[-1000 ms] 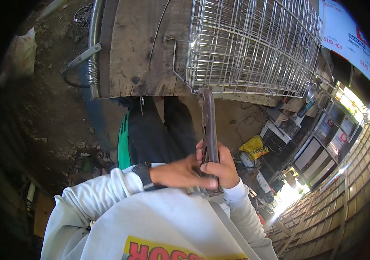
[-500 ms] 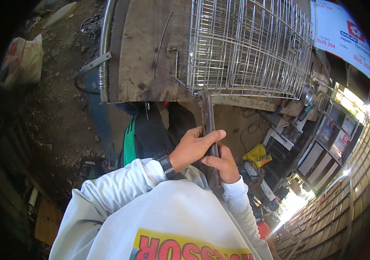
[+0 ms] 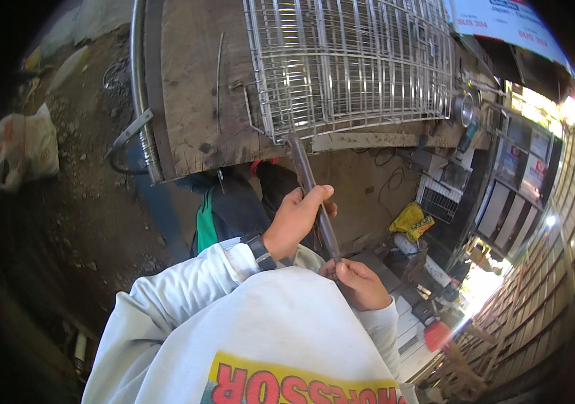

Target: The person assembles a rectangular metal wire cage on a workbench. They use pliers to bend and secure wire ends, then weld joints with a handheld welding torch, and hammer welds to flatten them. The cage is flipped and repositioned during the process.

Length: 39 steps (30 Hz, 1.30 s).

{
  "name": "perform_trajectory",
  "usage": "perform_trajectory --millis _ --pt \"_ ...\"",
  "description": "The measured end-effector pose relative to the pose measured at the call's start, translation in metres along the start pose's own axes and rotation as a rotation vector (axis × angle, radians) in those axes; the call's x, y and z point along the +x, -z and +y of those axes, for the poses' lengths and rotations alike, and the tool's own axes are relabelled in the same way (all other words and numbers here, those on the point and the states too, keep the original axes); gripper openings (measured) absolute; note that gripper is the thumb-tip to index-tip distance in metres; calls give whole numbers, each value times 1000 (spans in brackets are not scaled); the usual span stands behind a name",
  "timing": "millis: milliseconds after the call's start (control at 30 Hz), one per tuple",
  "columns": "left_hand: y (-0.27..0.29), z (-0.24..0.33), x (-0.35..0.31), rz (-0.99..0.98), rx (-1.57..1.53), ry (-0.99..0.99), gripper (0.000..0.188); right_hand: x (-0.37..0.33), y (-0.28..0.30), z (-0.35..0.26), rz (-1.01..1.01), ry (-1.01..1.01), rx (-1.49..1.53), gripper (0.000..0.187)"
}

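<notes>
A long, dark brown metal hand tool [image 3: 303, 163] slants down from the near left corner of the wire cage [image 3: 368, 94]. Its upper end meets or lies close to that corner; I cannot tell whether it grips the wire. My left hand [image 3: 295, 221], with a dark watch at the wrist, is closed around the tool's middle. Lower down, my right hand [image 3: 361, 283] closes on its bottom end. The silvery cage of crossed rods rests on a worn wooden bench [image 3: 196, 87], and a thin wire loop juts from its left side.
A thin loose rod [image 3: 219, 81] lies on the bench, left of the cage. Along the bench's left side runs a shiny metal tube [image 3: 140, 81]. On the dirt floor sits a white plastic bag [image 3: 24, 148]. A yellow bag [image 3: 410, 221] and stacked metal racks stand at the right.
My right hand has slid down the tool, away from my left hand, to its lower end. The tool leans more. Bench and cage have shifted left and up in view.
</notes>
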<state>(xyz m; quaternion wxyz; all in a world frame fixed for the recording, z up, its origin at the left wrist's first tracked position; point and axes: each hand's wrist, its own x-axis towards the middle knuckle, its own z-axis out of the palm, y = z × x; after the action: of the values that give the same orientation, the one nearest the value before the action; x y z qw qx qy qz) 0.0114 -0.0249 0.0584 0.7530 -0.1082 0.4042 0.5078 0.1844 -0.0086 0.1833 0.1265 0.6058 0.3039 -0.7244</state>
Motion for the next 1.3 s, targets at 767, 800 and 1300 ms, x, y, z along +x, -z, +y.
perform_trajectory --millis 767,800,1300 --pt "10 20 3 0 406 -101 45 1 -25 5 222 332 -60 41" --pt "19 20 -1 -32 421 -146 53 10 -26 17 197 405 -1 40" --pt "-3 58 31 -456 1475 -1364 34 -1 -36 -13 454 598 -142 37"
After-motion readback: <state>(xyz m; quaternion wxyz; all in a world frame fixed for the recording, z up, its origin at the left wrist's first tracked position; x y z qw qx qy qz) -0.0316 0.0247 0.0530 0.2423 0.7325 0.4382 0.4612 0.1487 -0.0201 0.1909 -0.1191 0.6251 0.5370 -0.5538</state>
